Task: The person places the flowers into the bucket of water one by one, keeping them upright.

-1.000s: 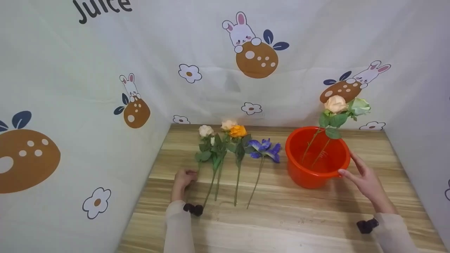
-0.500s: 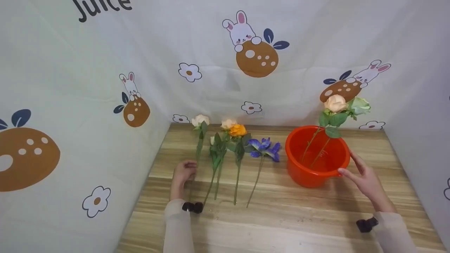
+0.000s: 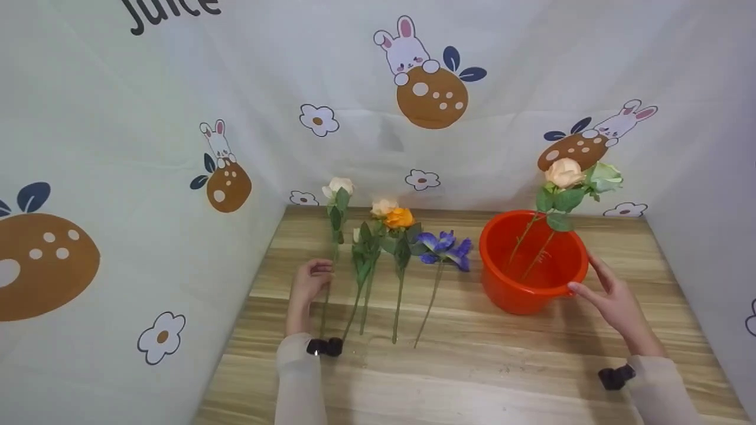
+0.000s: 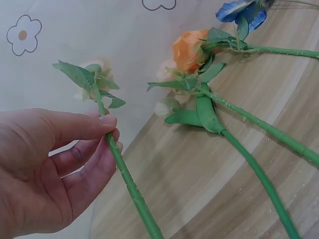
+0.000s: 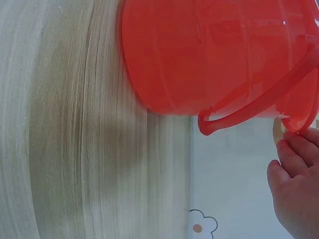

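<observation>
My left hand [image 3: 310, 283] pinches the stem of a cream rose [image 3: 338, 188] between thumb and fingers. In the left wrist view the green stem [image 4: 130, 186] runs down past the fingertips, and the bloom is partly behind its leaves. On the table beside it lie an orange flower [image 3: 399, 218], a pale peach flower [image 3: 384, 208], a small whitish bud [image 4: 166, 106] and a blue-purple flower [image 3: 444, 249]. At the right, my right hand [image 3: 617, 304] holds the rim of a red bucket [image 3: 520, 301]; some fingers are hidden. A peach rose [image 3: 564, 173] and a pale green rose [image 3: 603, 178] stand tilted in the bucket.
The flowers and bucket are on a wood-grain tabletop [image 3: 437, 383]. Printed cloth [image 3: 502, 147] hangs behind the table and along both sides. The bucket's handle [image 5: 259, 107] hangs down along its outside.
My left hand has picked up the cream rose by its stem; the bloom has come away from the other flowers, up and slightly left. My right hand and the bucket stay in place.
</observation>
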A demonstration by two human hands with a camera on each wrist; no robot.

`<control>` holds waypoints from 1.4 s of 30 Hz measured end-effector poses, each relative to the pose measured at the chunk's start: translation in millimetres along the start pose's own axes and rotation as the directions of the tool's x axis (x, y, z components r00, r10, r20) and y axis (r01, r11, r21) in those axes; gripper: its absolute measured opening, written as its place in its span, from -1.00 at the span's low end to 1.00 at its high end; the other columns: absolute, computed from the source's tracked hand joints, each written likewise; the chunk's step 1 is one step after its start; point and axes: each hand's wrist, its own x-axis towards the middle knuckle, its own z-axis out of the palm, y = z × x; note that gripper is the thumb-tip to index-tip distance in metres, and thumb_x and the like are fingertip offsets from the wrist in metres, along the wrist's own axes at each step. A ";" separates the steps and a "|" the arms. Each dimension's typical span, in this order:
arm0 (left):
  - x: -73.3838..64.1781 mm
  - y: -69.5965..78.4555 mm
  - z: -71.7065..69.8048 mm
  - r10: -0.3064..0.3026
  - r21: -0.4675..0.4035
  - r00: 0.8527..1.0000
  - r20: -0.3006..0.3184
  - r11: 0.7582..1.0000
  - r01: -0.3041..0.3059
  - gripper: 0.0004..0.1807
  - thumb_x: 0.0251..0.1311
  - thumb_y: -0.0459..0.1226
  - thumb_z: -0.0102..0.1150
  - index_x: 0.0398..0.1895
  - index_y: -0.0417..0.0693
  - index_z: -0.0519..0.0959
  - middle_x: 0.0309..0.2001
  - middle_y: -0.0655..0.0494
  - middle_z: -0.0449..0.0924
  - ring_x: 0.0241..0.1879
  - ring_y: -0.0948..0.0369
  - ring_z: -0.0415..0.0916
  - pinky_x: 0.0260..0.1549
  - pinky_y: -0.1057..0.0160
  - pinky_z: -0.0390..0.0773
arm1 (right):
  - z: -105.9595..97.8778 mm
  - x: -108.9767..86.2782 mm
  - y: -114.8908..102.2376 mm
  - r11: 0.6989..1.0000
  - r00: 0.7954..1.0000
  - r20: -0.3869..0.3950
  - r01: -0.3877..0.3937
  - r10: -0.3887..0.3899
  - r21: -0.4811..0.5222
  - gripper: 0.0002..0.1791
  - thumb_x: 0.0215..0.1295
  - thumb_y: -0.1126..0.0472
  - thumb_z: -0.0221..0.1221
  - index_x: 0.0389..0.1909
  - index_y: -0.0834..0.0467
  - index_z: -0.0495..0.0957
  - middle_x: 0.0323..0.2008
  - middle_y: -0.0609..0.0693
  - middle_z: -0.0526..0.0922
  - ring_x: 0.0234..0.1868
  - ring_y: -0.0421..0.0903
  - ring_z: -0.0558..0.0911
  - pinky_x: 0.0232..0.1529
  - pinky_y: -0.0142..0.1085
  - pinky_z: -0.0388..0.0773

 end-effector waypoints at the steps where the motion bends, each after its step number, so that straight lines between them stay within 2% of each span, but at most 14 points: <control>1: -0.7 1.5 0.1 0.006 -0.001 1.000 -0.002 1.000 -0.006 -0.69 0.14 -0.60 0.19 -0.01 -0.51 0.55 -0.11 -0.34 0.64 -0.26 0.22 0.62 -0.34 0.46 0.57 | 0.2 -0.2 0.2 1.000 1.000 -0.001 -0.001 0.001 0.000 -0.04 0.34 0.04 0.27 0.59 0.07 -0.08 0.56 0.29 -0.08 0.56 0.31 -0.11 0.44 0.35 -0.11; 6: -4.1 7.4 1.1 0.028 -0.033 1.000 0.001 0.999 -0.028 -0.69 0.13 -0.61 0.20 -0.02 -0.53 0.54 -0.09 -0.45 0.61 -0.27 0.21 0.64 -0.37 0.46 0.57 | -0.2 -0.6 0.8 1.000 1.000 0.003 -0.010 0.010 -0.003 -0.03 0.34 0.02 0.27 0.59 0.08 -0.10 0.57 0.28 -0.09 0.55 0.32 -0.12 0.43 0.36 -0.11; 10: -5.8 11.2 1.6 0.055 -0.031 0.998 -0.002 0.998 -0.055 -0.71 0.12 -0.60 0.20 -0.05 -0.49 0.57 -0.10 -0.45 0.62 -0.27 0.21 0.64 -0.36 0.47 0.56 | -0.7 -0.4 0.9 1.000 1.000 0.005 -0.013 0.013 -0.004 -0.03 0.34 0.02 0.27 0.59 0.08 -0.11 0.57 0.28 -0.10 0.55 0.31 -0.12 0.44 0.35 -0.11; 14: -6.6 15.5 2.7 0.076 -0.018 0.997 -0.014 0.997 -0.076 -0.71 0.11 -0.58 0.20 -0.06 -0.43 0.59 -0.19 -0.24 0.67 -0.24 0.20 0.63 -0.33 0.45 0.56 | -0.1 -1.1 1.2 1.000 1.000 0.000 -0.007 0.007 -0.003 -0.03 0.34 0.02 0.27 0.59 0.07 -0.10 0.57 0.27 -0.09 0.56 0.30 -0.12 0.44 0.34 -0.10; 17: -7.4 19.3 4.1 0.071 -0.041 0.997 -0.010 0.997 -0.072 -0.69 0.13 -0.58 0.21 -0.02 -0.43 0.57 -0.19 -0.09 0.68 -0.22 0.21 0.61 -0.32 0.44 0.59 | 1.2 -1.4 1.6 1.000 1.000 -0.003 0.002 -0.002 0.006 -0.04 0.33 0.05 0.28 0.59 0.05 -0.08 0.57 0.27 -0.09 0.56 0.28 -0.12 0.44 0.33 -0.11; 21: -8.4 25.1 6.7 0.076 -0.072 0.997 -0.001 0.995 -0.075 -0.66 0.13 -0.57 0.25 0.01 -0.47 0.54 -0.19 -0.04 0.68 -0.20 0.24 0.61 -0.31 0.44 0.60 | 1.7 -0.9 2.2 1.000 1.000 -0.003 0.008 -0.008 0.018 -0.05 0.33 0.07 0.29 0.59 0.02 -0.06 0.57 0.26 -0.08 0.57 0.28 -0.12 0.45 0.34 -0.13; 25: -8.3 31.9 11.0 0.088 -0.076 0.996 0.005 0.993 -0.088 -0.69 0.13 -0.56 0.26 -0.02 -0.42 0.57 -0.22 0.00 0.68 -0.20 0.25 0.62 -0.29 0.44 0.61 | 0.6 -0.9 2.5 1.000 1.000 -0.002 0.003 -0.003 0.015 -0.04 0.33 0.05 0.28 0.60 0.00 -0.08 0.58 0.25 -0.09 0.56 0.30 -0.12 0.43 0.38 -0.13; 30: -8.2 39.7 17.1 0.108 -0.056 0.994 0.018 0.993 -0.107 -0.72 0.17 -0.55 0.23 -0.03 -0.36 0.59 -0.17 -0.10 0.66 -0.22 0.23 0.60 -0.28 0.41 0.61 | 1.2 -0.8 3.2 1.000 1.000 0.000 0.013 -0.013 0.012 -0.05 0.33 0.07 0.28 0.59 0.02 -0.07 0.57 0.27 -0.07 0.56 0.31 -0.11 0.42 0.39 -0.12; 37: -11.4 48.7 25.7 0.141 -0.078 0.990 0.031 0.987 -0.138 -0.69 0.16 -0.56 0.23 -0.01 -0.46 0.54 -0.10 -0.30 0.61 -0.23 0.25 0.58 -0.28 0.40 0.62 | 2.3 0.7 0.6 1.000 1.000 -0.004 0.019 -0.019 0.004 -0.04 0.32 0.04 0.29 0.59 0.05 -0.06 0.56 0.28 -0.07 0.55 0.34 -0.10 0.41 0.40 -0.08; 42: -11.4 58.1 33.4 0.198 -0.114 0.979 0.040 0.975 -0.192 -0.70 0.16 -0.56 0.22 -0.02 -0.47 0.54 -0.13 -0.23 0.64 -0.21 0.25 0.60 -0.27 0.42 0.61 | 1.4 -0.2 -0.5 1.000 1.000 -0.010 0.025 -0.025 0.007 -0.05 0.33 0.05 0.28 0.59 0.06 -0.05 0.56 0.29 -0.07 0.54 0.35 -0.09 0.41 0.41 -0.09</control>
